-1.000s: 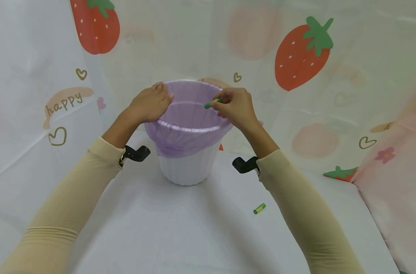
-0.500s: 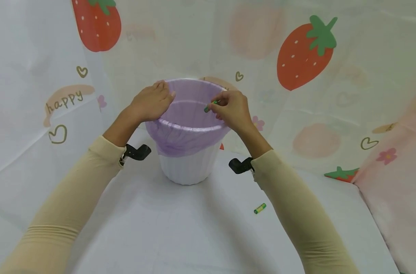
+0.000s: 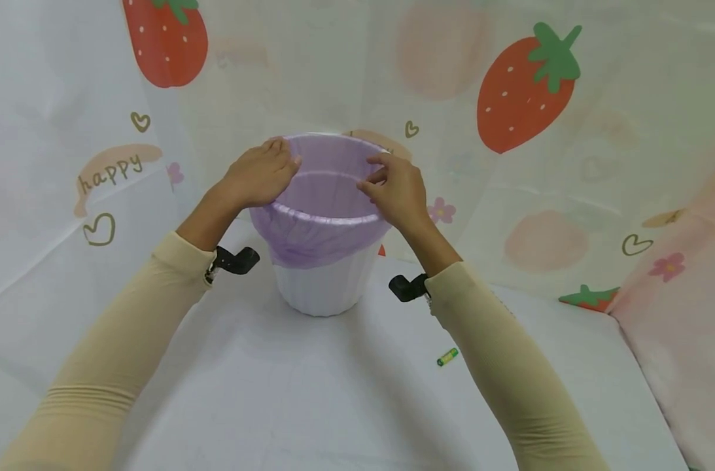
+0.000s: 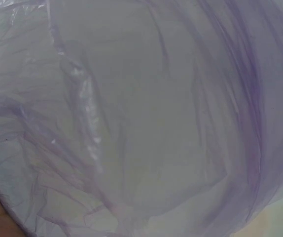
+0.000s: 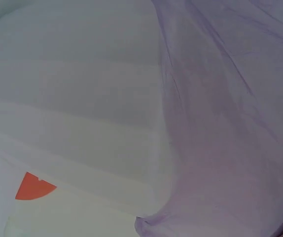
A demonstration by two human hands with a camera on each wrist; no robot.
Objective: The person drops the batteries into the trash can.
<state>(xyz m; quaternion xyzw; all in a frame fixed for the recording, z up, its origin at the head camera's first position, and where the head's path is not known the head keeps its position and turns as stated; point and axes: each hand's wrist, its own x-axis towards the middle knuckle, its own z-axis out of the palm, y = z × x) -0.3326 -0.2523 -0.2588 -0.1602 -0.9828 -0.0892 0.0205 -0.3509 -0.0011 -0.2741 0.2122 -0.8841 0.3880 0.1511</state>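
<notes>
A white trash bin (image 3: 324, 288) stands upright, lined with a purple plastic bag (image 3: 310, 245) folded over its rim. My left hand (image 3: 260, 175) holds the bin's rim at the left, over the bag. At the right side, my right hand (image 3: 398, 190) hangs over the rim with thumb and fingers parted and nothing between them. A green and yellow battery (image 3: 447, 356) lies on the table, below and right of the bin. The bag fills most of the left wrist view; the right wrist view shows bag and bin wall close up. The bin's bottom inside is hidden.
The table (image 3: 286, 405) has a white cover. Behind it hangs a backdrop (image 3: 339, 72) printed with strawberries and hearts, and a pinkish cloth (image 3: 681, 333) borders the right side. Black wrist cameras (image 3: 237, 260) are strapped at both cuffs.
The battery that my right hand pinched over the bin has left its fingers and is out of sight. That hand has shifted slightly left and its fingers have parted. My left hand stays put.
</notes>
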